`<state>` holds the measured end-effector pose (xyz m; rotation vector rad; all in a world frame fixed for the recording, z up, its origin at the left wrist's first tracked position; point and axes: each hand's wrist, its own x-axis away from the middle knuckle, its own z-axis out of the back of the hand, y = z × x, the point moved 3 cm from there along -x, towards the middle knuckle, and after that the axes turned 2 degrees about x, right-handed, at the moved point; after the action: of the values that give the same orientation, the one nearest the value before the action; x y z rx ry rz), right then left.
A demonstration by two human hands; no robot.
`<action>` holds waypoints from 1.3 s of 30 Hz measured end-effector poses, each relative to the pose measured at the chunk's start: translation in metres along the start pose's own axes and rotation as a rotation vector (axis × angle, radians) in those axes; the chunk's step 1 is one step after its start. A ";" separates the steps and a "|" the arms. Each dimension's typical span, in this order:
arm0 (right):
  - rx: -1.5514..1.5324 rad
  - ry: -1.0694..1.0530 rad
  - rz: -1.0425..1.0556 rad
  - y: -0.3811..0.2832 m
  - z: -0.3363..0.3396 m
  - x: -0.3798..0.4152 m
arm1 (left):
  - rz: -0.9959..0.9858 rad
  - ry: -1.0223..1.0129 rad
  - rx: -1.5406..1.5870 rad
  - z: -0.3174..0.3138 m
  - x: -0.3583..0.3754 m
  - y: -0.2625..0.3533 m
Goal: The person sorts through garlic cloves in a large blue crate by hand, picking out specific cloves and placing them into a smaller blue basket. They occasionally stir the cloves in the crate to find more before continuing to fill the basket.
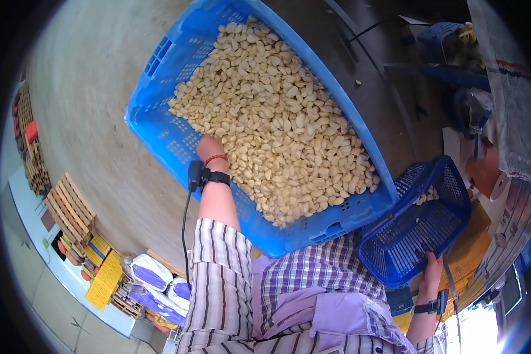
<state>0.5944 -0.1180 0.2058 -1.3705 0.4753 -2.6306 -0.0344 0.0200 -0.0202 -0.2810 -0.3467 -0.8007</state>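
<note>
My left hand (209,147) dipped into the cloves (277,106) in the crate (312,233), its grip hidden; well apart, my right hand (433,268) clamped the basket (413,248) by its edge. The basket leaned, so a slipping grip could have spilled its few cloves.

Count so far: 1 large light-blue crate (159,127), 1 smaller dark-blue basket (410,242). Wearer: 2 hands, left hand (209,147) and right hand (433,264); 2 black wrist straps (218,178), one per wrist; 1 red bead bracelet (216,157); 1 plaid apron (324,268). Pale bean-shaped pieces (265,106): hundreds in the crate, too piled for an exact number; only several in the basket, too small to count. White-and-purple sacks (150,272): at least 2, partly hidden.
</note>
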 end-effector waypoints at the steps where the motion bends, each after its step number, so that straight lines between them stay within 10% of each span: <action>1: 0.002 0.002 -0.007 0.004 0.003 -0.002 | 0.199 -0.056 0.462 -0.004 0.002 -0.006; 3: 0.016 -0.017 0.016 0.012 0.005 -0.008 | 0.438 -0.100 1.209 0.004 0.014 0.005; 9: 0.023 -0.036 0.001 0.010 0.003 -0.005 | -0.150 -0.808 1.720 0.112 0.189 0.163; 10: 0.025 -0.041 0.004 0.009 0.002 -0.005 | -0.243 -0.935 1.596 0.122 0.226 0.184; 11: 0.004 -0.047 -0.004 0.008 0.001 -0.005 | -0.820 -0.660 1.345 0.132 0.246 0.204; 14: -0.029 -0.053 -0.011 0.002 -0.001 -0.002 | -1.115 -0.677 0.892 0.120 0.310 0.229; 16: -0.042 -0.040 -0.014 0.001 0.005 -0.004 | -1.086 -0.620 0.975 0.131 0.300 0.228; 19: -0.004 -0.033 0.025 0.015 0.016 -0.009 | -0.909 0.092 0.827 0.116 0.226 0.193; 20: -0.005 -0.030 0.050 0.018 0.016 -0.012 | -0.395 -0.077 0.921 0.109 0.192 0.168; 22: -0.012 -0.031 0.078 0.013 0.011 -0.011 | -0.362 0.150 0.665 0.082 0.154 0.138; 24: -0.011 -0.019 -0.016 0.005 0.000 -0.003 | -0.087 -0.116 0.218 0.028 0.094 0.077; 32: -0.012 0.021 -0.024 0.004 -0.003 -0.002 | -0.256 -0.050 0.063 -0.015 0.077 0.086; 39: -0.021 -0.008 -0.026 0.009 0.009 -0.008 | 0.024 -0.141 0.983 -0.024 0.086 0.062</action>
<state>0.6063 -0.1267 0.2018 -1.4020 0.4891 -2.6471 0.0720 -0.0035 -0.0144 0.5813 -0.8191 -0.5092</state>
